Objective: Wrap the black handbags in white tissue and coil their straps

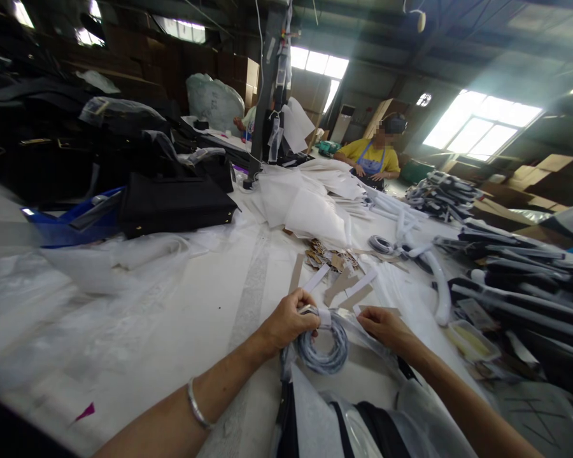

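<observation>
My left hand (289, 321) is closed around the top of a coiled grey strap (325, 350) bound with a white band. It holds the coil just above the white table (181, 318). My right hand (386, 327) sits right of the coil, fingers pinched on a thin white strip or clear wrapping at the coil's edge. A silver bracelet (197, 404) circles my left wrist. Below the coil lies a black item in clear plastic (344, 426).
Paper strips and brown tags (334, 273) lie beyond my hands. A black handbag (172, 203) and more bags stand at the left. White wrapping sheets (305, 203) pile up in the middle, wrapped straps (520, 280) on the right. A person in yellow (372, 159) works at the far end.
</observation>
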Demonstrator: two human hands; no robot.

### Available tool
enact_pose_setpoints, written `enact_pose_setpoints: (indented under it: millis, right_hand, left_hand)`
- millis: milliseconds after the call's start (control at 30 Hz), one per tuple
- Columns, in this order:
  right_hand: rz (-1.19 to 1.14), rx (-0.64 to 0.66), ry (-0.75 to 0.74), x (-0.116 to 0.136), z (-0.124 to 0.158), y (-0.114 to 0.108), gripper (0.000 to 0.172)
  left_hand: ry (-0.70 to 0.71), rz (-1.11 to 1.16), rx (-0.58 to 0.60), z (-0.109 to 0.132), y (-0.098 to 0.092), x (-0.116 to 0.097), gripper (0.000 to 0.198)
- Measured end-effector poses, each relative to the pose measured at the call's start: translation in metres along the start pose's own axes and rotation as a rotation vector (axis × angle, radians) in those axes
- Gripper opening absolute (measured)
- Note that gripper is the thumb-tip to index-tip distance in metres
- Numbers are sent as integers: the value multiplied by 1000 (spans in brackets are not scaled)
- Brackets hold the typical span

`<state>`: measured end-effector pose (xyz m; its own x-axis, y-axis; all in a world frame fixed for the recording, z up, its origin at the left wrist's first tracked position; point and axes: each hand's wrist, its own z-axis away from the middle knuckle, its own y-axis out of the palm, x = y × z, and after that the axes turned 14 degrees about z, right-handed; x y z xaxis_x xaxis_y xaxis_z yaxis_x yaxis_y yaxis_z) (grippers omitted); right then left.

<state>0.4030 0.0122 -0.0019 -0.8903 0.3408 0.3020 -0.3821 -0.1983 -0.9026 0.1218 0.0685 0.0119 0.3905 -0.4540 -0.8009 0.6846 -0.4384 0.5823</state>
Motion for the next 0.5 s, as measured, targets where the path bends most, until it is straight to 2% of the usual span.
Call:
enact_pose_setpoints:
  millis: [267,500]
  right_hand:
    - [54,-55,34,2,7,-4,23]
    - [59,1,31,3,-2,-3,22]
  left_hand:
    - [1,-38,-56,-3,-2,3,28]
    - [-5,-47,-76,-1,0,3,27]
